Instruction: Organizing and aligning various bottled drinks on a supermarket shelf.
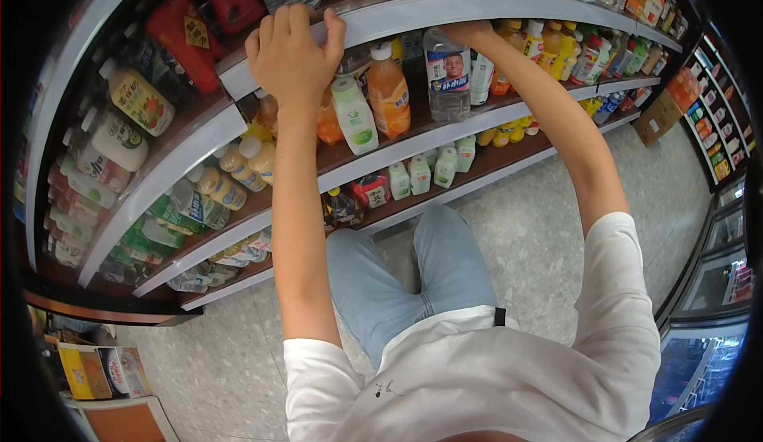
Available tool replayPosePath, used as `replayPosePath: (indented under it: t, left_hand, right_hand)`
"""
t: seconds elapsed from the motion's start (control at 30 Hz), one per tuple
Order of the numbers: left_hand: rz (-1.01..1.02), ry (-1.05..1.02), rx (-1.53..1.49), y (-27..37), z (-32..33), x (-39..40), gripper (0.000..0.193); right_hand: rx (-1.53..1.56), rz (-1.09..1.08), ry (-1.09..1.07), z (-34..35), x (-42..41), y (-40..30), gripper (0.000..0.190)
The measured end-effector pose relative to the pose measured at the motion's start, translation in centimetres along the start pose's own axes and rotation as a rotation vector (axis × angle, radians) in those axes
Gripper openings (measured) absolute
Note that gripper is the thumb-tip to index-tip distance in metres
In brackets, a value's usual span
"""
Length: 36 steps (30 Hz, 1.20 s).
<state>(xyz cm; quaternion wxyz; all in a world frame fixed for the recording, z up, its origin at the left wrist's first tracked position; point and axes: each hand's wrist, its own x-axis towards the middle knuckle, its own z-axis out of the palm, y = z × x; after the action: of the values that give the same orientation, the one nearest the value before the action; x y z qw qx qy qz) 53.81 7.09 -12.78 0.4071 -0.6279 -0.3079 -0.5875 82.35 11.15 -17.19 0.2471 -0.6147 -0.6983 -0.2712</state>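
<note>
My left hand (294, 54) holds the pale front edge (417, 13) of a store shelf, its fingers bent over the top. My right hand (471, 32) reaches in under that shelf, beside the neck of a clear plastic bottle (448, 78) with a blue and white label. The shelf hides its fingers, so whether they grip the bottle cannot be told. Left of that bottle stand an orange drink bottle (388, 93) with a white cap and a white-green bottle (355, 117). A pale bottle (480, 78) is just right of it.
More drinks line the shelf to the right, among them yellow-capped bottles (549, 45). Small white-green bottles (419, 175) stand on the shelf below. Milky drink bottles (140, 99) fill the left shelves. A cardboard box (657, 121) sits on the floor at right, beyond which are glass-fronted coolers (694, 364).
</note>
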Motion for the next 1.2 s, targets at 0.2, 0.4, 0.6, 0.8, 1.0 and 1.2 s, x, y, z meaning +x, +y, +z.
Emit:
replayPosePath:
  t: [0.2,0.4,0.6,0.8,1.0,1.2]
  left_hand:
    - [0.027,0.060,0.025,-0.4,0.5,-0.2,0.022]
    - [0.027,0.059,0.039,-0.4,0.6,-0.3,0.023]
    - [0.013,0.036,0.021,-0.1,0.2,-0.3,0.022]
    - [0.022,-0.025,0.005,-0.5,0.0,-0.1,0.021]
    - [0.061,-0.084,-0.004,-0.6,-0.4,0.3,0.022]
    - [-0.049,-0.311,-0.089,-0.5,-2.4,2.0,0.028]
  right_hand:
    - [-0.039,-0.141,-0.012,0.5,0.8,-0.1,0.033]
    - [-0.061,-0.184,0.033,0.5,0.0,0.5,0.037]
    - [-0.046,-0.160,0.083,-1.9,-2.0,0.8,0.041]
    - [0.000,-0.133,-0.021,-7.0,-5.5,-1.2,0.034]
    - [0.117,-0.498,0.349,-13.2,-6.1,-1.9,0.020]
    - [0.243,-0.355,0.767,-14.5,-1.2,-3.1,0.020]
